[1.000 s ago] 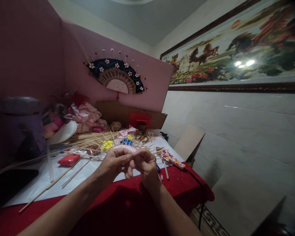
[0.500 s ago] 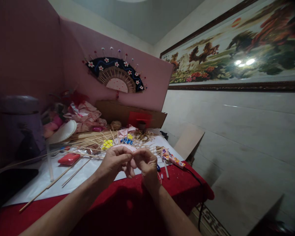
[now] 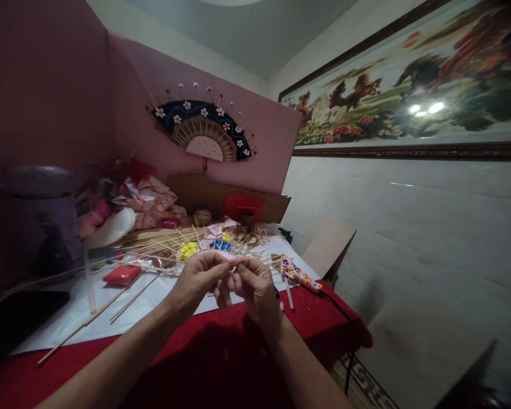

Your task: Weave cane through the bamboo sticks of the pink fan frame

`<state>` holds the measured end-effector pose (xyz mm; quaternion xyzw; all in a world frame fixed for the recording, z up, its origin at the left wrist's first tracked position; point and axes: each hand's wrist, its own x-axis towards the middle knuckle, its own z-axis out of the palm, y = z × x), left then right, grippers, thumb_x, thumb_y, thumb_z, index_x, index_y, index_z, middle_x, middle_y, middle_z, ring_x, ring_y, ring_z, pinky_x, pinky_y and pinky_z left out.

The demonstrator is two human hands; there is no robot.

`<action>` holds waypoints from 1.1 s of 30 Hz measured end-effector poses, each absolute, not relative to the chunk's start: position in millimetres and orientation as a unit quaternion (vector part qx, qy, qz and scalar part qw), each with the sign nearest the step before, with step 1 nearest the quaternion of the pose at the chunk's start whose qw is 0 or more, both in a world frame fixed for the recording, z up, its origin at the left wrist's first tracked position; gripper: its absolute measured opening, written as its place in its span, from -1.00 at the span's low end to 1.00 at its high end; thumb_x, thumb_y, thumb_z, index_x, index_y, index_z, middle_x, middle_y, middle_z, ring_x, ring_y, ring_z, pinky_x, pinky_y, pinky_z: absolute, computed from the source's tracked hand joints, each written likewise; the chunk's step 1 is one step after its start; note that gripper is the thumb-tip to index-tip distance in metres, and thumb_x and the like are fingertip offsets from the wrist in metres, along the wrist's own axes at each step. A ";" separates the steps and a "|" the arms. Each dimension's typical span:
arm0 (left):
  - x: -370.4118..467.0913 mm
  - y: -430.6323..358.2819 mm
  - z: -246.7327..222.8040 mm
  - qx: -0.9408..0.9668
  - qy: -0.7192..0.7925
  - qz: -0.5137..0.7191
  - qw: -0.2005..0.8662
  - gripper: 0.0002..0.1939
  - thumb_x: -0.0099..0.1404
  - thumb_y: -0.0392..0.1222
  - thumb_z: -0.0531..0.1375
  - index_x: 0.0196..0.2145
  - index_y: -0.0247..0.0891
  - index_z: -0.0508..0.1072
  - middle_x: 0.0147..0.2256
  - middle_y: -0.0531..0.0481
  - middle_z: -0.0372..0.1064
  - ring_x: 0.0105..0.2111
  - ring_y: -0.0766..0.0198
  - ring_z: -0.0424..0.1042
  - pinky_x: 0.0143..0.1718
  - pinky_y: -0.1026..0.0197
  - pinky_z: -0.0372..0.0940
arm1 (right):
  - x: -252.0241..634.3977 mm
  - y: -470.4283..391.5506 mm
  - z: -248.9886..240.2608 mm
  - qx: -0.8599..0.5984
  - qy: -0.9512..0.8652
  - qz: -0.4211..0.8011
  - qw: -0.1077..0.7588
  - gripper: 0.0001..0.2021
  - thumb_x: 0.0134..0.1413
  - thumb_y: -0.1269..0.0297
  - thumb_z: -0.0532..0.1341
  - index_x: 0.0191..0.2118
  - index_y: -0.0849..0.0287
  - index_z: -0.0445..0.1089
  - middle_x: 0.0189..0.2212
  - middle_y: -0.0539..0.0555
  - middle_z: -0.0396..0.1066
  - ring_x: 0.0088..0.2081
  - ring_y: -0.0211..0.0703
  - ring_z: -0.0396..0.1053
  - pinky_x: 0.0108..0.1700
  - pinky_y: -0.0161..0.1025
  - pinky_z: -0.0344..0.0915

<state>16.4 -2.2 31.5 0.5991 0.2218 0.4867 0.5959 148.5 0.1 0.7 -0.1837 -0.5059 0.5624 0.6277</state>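
Note:
My left hand (image 3: pixel 205 278) and my right hand (image 3: pixel 254 282) meet above the table's near edge, thumbs and forefingers pinched together fingertip to fingertip. Whatever lies between the fingertips is too small or hidden to name. Just behind the hands, a pale half-round piece (image 3: pixel 215 254) with thin sticks fanning out from it lies partly covered by them. Around it are a yellow packet (image 3: pixel 188 250), a blue packet (image 3: pixel 220 245) and a bundle of thin wooden sticks (image 3: pixel 153 243). To the right rests a flower-patterned glue gun (image 3: pixel 300 276) with a black cord.
A red packet (image 3: pixel 121 275), loose sticks (image 3: pixel 68 343) and a black flat object (image 3: pixel 25 318) lie on the left. White sheeting covers part of the red tablecloth (image 3: pixel 187 363). Behind stand cardboard (image 3: pixel 196 190) and a decorated fan (image 3: pixel 204 128) on the pink panel. A ball of twine (image 3: pixel 202 217) sits at the back.
Both hands stay pinched together at nearly the same spot; the right fingers have turned slightly. The whole view has shifted a little.

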 end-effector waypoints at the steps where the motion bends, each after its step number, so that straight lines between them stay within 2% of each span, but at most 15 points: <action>1: 16.5 -1.7 31.1 0.598 0.220 0.487 0.597 -0.78 0.15 -0.13 0.23 -0.51 -0.34 0.35 -0.61 0.01 0.43 -0.74 0.31 0.38 -0.76 0.33 0.26 | 148.4 0.9 0.5 -0.184 -0.505 0.563 0.628 -0.82 0.00 0.22 0.26 -0.37 0.25 0.45 -0.72 -0.11 0.20 -0.69 -0.42 0.01 -0.63 -0.41 -0.12; 6: 17.5 0.2 28.9 0.593 0.217 0.494 0.598 -0.84 0.14 -0.17 0.22 -0.44 -0.33 0.38 -0.60 0.02 0.43 -0.73 0.30 0.39 -0.74 0.31 0.27 | 148.1 1.7 0.2 -0.194 -0.494 0.555 0.640 -0.78 -0.03 0.18 0.30 -0.31 0.21 0.39 -0.72 -0.14 0.20 -0.68 -0.42 0.04 -0.62 -0.43 -0.09; 10: 19.1 -2.3 28.7 0.612 0.235 0.498 0.568 -0.76 0.12 -0.12 0.24 -0.30 -0.32 0.40 -0.61 0.04 0.42 -0.74 0.32 0.35 -0.74 0.30 0.25 | 147.6 0.9 -0.7 -0.206 -0.494 0.547 0.643 -0.74 -0.04 0.19 0.31 -0.25 0.15 0.28 -0.69 -0.17 0.23 -0.69 -0.42 0.09 -0.62 -0.45 -0.05; 13: 20.5 -5.6 27.5 0.671 0.282 0.516 0.451 -0.82 0.13 -0.12 0.24 -0.37 -0.29 0.43 -0.63 0.05 0.39 -0.76 0.39 0.26 -0.75 0.33 0.16 | 147.0 0.9 -2.2 -0.209 -0.508 0.540 0.638 -0.70 -0.08 0.19 0.34 -0.26 0.15 0.25 -0.71 -0.19 0.23 -0.72 -0.45 0.03 -0.65 -0.47 -0.10; 15: 20.9 -7.3 26.4 0.710 0.287 0.537 0.354 -0.88 0.17 -0.19 0.20 -0.48 -0.26 0.44 -0.63 0.05 0.39 -0.69 0.39 0.28 -0.66 0.32 0.19 | 146.9 1.2 -3.3 -0.208 -0.523 0.542 0.625 -0.70 -0.08 0.19 0.33 -0.26 0.17 0.26 -0.75 -0.20 0.22 -0.74 -0.46 -0.01 -0.66 -0.47 -0.14; 17: 20.6 -8.0 25.5 0.725 0.278 0.551 0.306 -0.82 0.20 -0.25 0.16 -0.55 -0.23 0.42 -0.63 0.06 0.38 -0.62 0.38 0.30 -0.55 0.31 0.20 | 147.2 1.6 -4.2 -0.204 -0.538 0.552 0.604 -0.71 -0.05 0.18 0.31 -0.25 0.18 0.27 -0.77 -0.19 0.22 -0.75 -0.46 -0.04 -0.67 -0.46 -0.16; 21: 20.0 -6.2 24.3 0.707 0.283 0.567 0.313 -0.69 0.21 -0.24 0.15 -0.67 -0.23 0.31 -0.68 0.10 0.23 -0.64 0.42 0.15 -0.57 0.33 0.09 | 148.0 1.9 -4.4 -0.195 -0.551 0.578 0.569 -0.74 0.00 0.18 0.28 -0.23 0.18 0.28 -0.77 -0.18 0.23 -0.77 -0.45 -0.02 -0.68 -0.44 -0.15; 25: 22.0 -4.0 23.7 0.687 0.270 0.553 0.386 -0.70 0.25 -0.11 0.10 -0.60 -0.23 0.27 -0.72 0.12 0.23 -0.73 0.45 0.13 -0.69 0.36 0.04 | 148.1 2.1 -2.1 -0.187 -0.542 0.597 0.561 -0.72 -0.02 0.17 0.29 -0.23 0.17 0.27 -0.75 -0.19 0.22 -0.76 -0.45 -0.01 -0.67 -0.45 -0.11; 29: 23.7 -4.4 25.3 0.668 0.257 0.535 0.448 -0.74 0.21 -0.03 0.13 -0.50 -0.26 0.32 -0.70 0.06 0.35 -0.81 0.46 0.11 -0.81 0.39 -0.02 | 148.0 2.6 0.0 -0.178 -0.522 0.608 0.571 -0.67 -0.06 0.13 0.31 -0.23 0.19 0.29 -0.75 -0.20 0.19 -0.75 -0.46 -0.06 -0.67 -0.44 -0.13; 33: 22.8 -4.9 27.3 0.655 0.257 0.552 0.447 -0.87 0.11 -0.16 0.23 -0.46 -0.29 0.47 -0.68 0.05 0.37 -0.79 0.48 0.12 -0.80 0.39 0.01 | 150.0 1.7 1.7 -0.163 -0.513 0.634 0.555 -0.69 -0.05 0.12 0.30 -0.24 0.21 0.32 -0.79 -0.21 0.12 -0.76 -0.45 -0.11 -0.68 -0.43 -0.15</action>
